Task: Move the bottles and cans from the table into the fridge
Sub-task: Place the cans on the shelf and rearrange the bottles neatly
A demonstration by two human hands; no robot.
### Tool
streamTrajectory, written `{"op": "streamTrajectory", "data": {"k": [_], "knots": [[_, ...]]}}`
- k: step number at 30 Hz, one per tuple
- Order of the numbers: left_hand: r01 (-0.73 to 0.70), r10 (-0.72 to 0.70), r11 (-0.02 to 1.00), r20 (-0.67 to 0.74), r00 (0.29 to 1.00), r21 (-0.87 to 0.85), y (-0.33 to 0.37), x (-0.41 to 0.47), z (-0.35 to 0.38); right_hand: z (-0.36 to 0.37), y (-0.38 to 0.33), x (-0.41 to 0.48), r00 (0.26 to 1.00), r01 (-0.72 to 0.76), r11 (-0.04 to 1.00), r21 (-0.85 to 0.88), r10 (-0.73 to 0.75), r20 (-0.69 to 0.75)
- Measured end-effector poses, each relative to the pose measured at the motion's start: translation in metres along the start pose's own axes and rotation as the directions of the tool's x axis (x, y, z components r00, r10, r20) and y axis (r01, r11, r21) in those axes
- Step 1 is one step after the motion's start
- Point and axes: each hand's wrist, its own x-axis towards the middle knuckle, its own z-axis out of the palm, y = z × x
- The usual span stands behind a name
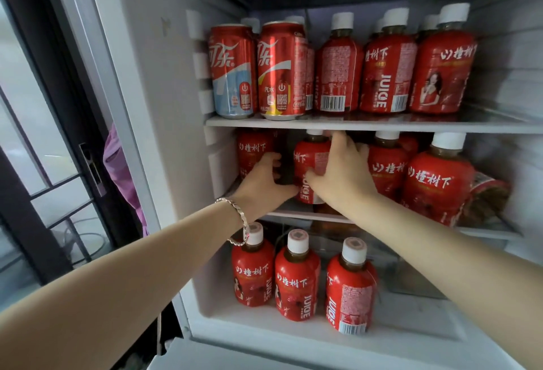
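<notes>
The open fridge (164, 105) holds red juice bottles with white caps on three shelves. My left hand (261, 181), with a bracelet at the wrist, grips the leftmost bottle (252, 149) on the middle shelf (293, 212). Beside it, my right hand (343, 173) wraps a second juice bottle (308, 158) from its right side, thumb across the label. Both bottles stand upright near the shelf's front. Two red cola cans (232, 73) (282, 73) stand at the left of the top shelf (352, 125).
More juice bottles (388, 76) fill the rest of the top shelf. Right of my hands stand further bottles (435, 181), and one bottle (487, 196) lies on its side at the far right. Three bottles (296, 281) stand on the bottom shelf. A dark window frame (58, 134) is on the left.
</notes>
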Motion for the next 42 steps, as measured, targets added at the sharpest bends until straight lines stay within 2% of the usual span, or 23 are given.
{"op": "streamTrajectory", "data": {"k": [2,4,5,7,9,12,14,16,19,21,24,27,29,31,33,34,35,36,40,42], "knots": [[0.0,0.001,0.999,0.034,0.999,-0.036,0.003,-0.002,0.002,0.001,-0.003,0.002,0.997,-0.019,0.976,0.216,0.002,0.078],[0.019,-0.021,1.0,-0.068,0.998,-0.017,0.006,-0.004,0.002,0.0,-0.006,0.006,0.977,-0.009,0.941,0.339,-0.064,0.206],[0.034,-0.026,0.998,-0.158,0.987,0.049,0.008,-0.005,0.002,0.0,-0.007,0.007,0.959,-0.007,0.926,0.378,-0.101,0.266],[0.075,0.023,0.955,-0.321,0.947,0.289,0.007,-0.008,0.0,0.0,-0.005,0.005,0.925,0.015,0.923,0.384,-0.158,0.344],[0.099,0.113,0.879,-0.407,0.906,0.466,0.003,-0.011,-0.004,0.003,0.002,0.001,0.932,0.108,0.967,0.23,-0.18,0.316],[0.105,0.184,0.825,-0.44,0.879,0.555,-0.005,-0.009,-0.007,0.013,0.01,0.002,0.963,0.159,0.98,-0.121,-0.128,0.236],[0.09,0.184,0.846,-0.445,0.876,0.526,-0.008,-0.007,-0.007,0.018,0.009,0.012,0.963,0.145,0.912,-0.384,-0.041,0.266],[0.06,0.21,0.85,-0.44,0.873,0.524,-0.013,-0.007,-0.008,0.025,0.007,0.026,0.951,0.145,0.798,-0.585,0.049,0.304],[0.01,0.271,0.839,-0.433,0.86,0.544,-0.02,-0.008,-0.013,0.034,0.008,0.047,0.93,0.099,0.675,-0.731,0.199,0.31],[0.012,0.281,0.834,-0.443,0.851,0.552,-0.022,-0.007,-0.013,0.039,0.012,0.058,0.933,0.075,0.604,-0.793,0.239,0.27],[0.029,0.29,0.812,-0.447,0.846,0.582,-0.024,-0.005,-0.012,0.044,0.018,0.07,0.954,0.02,0.565,-0.825,0.235,0.184],[0.024,0.315,0.797,-0.45,0.835,0.603,-0.027,-0.004,-0.012,0.048,0.016,0.076,0.945,-0.001,0.559,-0.829,0.27,0.182],[0.024,0.326,0.793,-0.458,0.827,0.609,-0.028,-0.004,-0.012,0.048,0.017,0.076,0.945,0.013,0.645,-0.764,0.243,0.221],[0.017,0.335,0.794,-0.461,0.822,0.608,-0.028,-0.005,-0.012,0.044,0.019,0.075,0.954,-0.032,0.795,-0.606,0.205,0.219],[0.013,0.339,0.797,-0.465,0.818,0.604,-0.028,-0.004,-0.012,0.04,0.018,0.073,0.95,-0.228,0.934,-0.275,0.276,0.148],[0.014,0.337,0.801,-0.47,0.816,0.599,-0.027,-0.004,-0.012,0.039,0.016,0.072,0.927,-0.346,0.937,-0.038,0.348,0.14],[0.014,0.334,0.806,-0.475,0.814,0.592,-0.027,-0.004,-0.011,0.042,0.014,0.071,0.905,-0.42,0.894,0.159,0.399,0.145],[0.014,0.332,0.81,-0.479,0.813,0.586,-0.027,-0.005,-0.011,0.047,0.011,0.068,0.898,-0.44,0.857,0.268,0.417,0.143],[-0.001,0.34,0.818,-0.482,0.807,0.576,-0.027,-0.005,-0.01,0.073,0.002,0.054,0.905,-0.399,0.79,0.466,0.42,0.062],[-0.008,0.353,0.814,-0.482,0.802,0.581,-0.027,-0.005,-0.01,0.079,0.003,0.054,0.904,-0.395,0.757,0.52,0.421,0.075]]}}
